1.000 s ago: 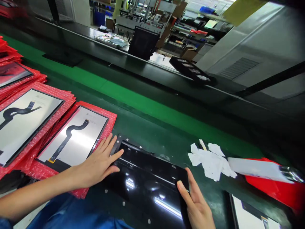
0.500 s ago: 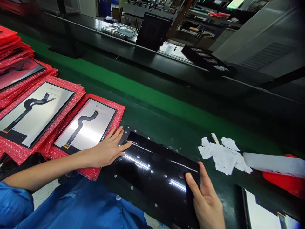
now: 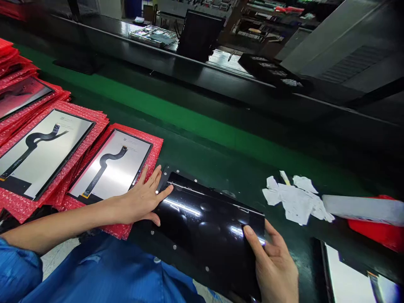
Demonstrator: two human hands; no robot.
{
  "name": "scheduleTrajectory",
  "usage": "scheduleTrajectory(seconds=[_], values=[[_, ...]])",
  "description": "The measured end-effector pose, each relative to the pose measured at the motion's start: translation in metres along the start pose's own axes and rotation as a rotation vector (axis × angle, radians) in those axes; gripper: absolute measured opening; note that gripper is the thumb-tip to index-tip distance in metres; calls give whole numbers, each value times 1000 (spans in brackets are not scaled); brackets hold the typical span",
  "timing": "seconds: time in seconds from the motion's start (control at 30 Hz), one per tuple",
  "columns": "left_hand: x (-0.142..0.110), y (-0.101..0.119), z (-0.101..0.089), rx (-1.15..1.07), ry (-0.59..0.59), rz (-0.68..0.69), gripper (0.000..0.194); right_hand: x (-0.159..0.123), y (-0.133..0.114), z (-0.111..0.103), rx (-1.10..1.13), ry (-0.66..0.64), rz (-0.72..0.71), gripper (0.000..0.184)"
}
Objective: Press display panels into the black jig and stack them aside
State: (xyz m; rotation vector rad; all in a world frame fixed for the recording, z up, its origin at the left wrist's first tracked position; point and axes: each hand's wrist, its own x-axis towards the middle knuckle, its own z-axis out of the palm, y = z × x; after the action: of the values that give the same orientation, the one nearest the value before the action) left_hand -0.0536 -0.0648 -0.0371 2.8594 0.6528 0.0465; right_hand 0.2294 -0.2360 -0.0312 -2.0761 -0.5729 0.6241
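A pair of bare hands works over a glossy black panel (image 3: pixel 205 240) on a dark green desk (image 3: pixel 195 147). The panel lies between the two hands, its far edge slanting from beside the left hand (image 3: pixel 135 204) down toward the right hand (image 3: pixel 279 269). The right hand grips the panel's right edge, thumb on top; the left, open with fingers spread, rests at the opposite end. Both appear about equally near. To the left, a silver-backed display panel (image 3: pixel 134 162) lies on red bubble wrap (image 3: pixel 156 147); to the right are white scraps (image 3: pixel 295 204). The panel's near edge melts into the dark surface, leaving its long axis uncertain, and the right hand's fingertips are hidden. Another display panel (image 3: pixel 342 273), lower right, is cut off by the frame.
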Motion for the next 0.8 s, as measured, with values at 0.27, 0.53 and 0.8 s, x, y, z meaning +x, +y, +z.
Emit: scheduleTrajectory(seconds=[0.27, 0.53, 0.8], values=[[1, 1, 8, 200, 18, -16, 116, 10, 11, -6, -242, 61, -459, 48], [-6, -11, 22, 88, 219, 3, 102, 41, 28, -25, -500, -11, -643, 27], [24, -9, 16, 205, 285, -62, 82, 58, 21, -33, -919, -93, -961, 42]])
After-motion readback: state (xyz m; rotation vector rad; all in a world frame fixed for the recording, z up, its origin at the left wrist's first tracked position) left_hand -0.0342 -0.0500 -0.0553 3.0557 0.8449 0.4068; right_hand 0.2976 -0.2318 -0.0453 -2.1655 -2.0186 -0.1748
